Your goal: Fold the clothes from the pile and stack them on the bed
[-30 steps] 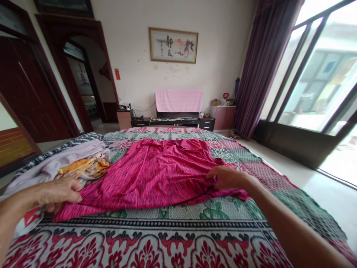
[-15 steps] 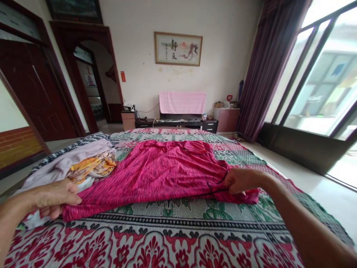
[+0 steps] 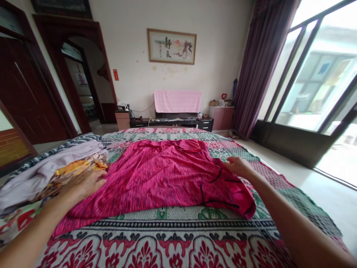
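A bright pink garment [image 3: 156, 178] with dark streaks and black trim lies spread on a patterned bedspread [image 3: 167, 223]. Its lower left corner stretches toward me, and the black-trimmed part lies loose at its right. My left hand [image 3: 86, 182] is over the garment's left edge, beside the clothes pile; it is open, with fingers reaching forward. At the garment's upper right edge is my right hand [image 3: 238, 166], its fingers loosely bent and apart, seemingly holding no cloth. Whether its fingertips touch the fabric is hard to see.
Heaped clothes, including a pale lilac cloth [image 3: 41, 167] and a yellow-brown patterned cloth [image 3: 72, 167], lie at left. Beyond the bed stands a low cabinet [image 3: 139, 123] with a pink cloth [image 3: 177, 101] above it. A purple curtain [image 3: 251, 74] and glazed doors are at right.
Both hands have let go of the garment's near edge and moved forward, away from me. The near edge has dropped flat, and the black-trimmed part has spread out. The view has shifted slightly right.
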Tool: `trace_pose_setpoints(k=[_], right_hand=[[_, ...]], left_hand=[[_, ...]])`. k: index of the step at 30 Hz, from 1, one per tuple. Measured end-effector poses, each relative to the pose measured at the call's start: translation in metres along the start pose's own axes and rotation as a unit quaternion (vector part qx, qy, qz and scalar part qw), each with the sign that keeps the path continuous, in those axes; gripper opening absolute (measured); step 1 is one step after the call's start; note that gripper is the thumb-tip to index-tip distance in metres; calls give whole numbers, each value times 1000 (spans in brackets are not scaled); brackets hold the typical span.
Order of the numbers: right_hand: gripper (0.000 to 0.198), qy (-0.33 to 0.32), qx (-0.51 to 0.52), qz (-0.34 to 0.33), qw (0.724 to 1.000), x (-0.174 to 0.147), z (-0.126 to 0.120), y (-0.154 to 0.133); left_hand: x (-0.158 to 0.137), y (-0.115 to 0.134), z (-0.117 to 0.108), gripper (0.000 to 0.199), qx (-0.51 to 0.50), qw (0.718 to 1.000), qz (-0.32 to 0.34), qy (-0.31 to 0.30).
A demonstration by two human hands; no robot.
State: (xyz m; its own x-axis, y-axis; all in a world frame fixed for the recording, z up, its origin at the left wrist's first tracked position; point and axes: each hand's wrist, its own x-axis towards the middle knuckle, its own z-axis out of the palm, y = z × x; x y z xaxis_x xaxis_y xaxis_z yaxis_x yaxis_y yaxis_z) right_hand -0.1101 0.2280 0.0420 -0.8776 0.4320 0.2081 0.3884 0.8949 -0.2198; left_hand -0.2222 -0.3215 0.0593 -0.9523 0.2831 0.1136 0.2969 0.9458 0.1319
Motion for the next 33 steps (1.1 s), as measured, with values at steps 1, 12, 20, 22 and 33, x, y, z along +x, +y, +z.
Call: trace_pose_setpoints(k=[1, 12, 20, 22, 33], right_hand=[[44, -3, -12, 10, 1000, 3, 6, 4], [40, -40, 56, 19, 997, 17, 24, 7], [34, 55, 30, 83, 995, 22, 27, 36], [34, 60, 36, 87, 994, 23, 30, 44], [36, 137, 58, -24, 989, 21, 24, 19]], left_hand=[[2, -1, 5, 39, 20, 1000, 7, 7], [11, -6, 20, 38, 22, 1000, 14, -9], [9, -24, 18, 37, 59, 998, -28, -2], [9, -27, 20, 34, 79, 996, -39, 2], [-2, -6, 1, 35, 120, 991, 2, 54]])
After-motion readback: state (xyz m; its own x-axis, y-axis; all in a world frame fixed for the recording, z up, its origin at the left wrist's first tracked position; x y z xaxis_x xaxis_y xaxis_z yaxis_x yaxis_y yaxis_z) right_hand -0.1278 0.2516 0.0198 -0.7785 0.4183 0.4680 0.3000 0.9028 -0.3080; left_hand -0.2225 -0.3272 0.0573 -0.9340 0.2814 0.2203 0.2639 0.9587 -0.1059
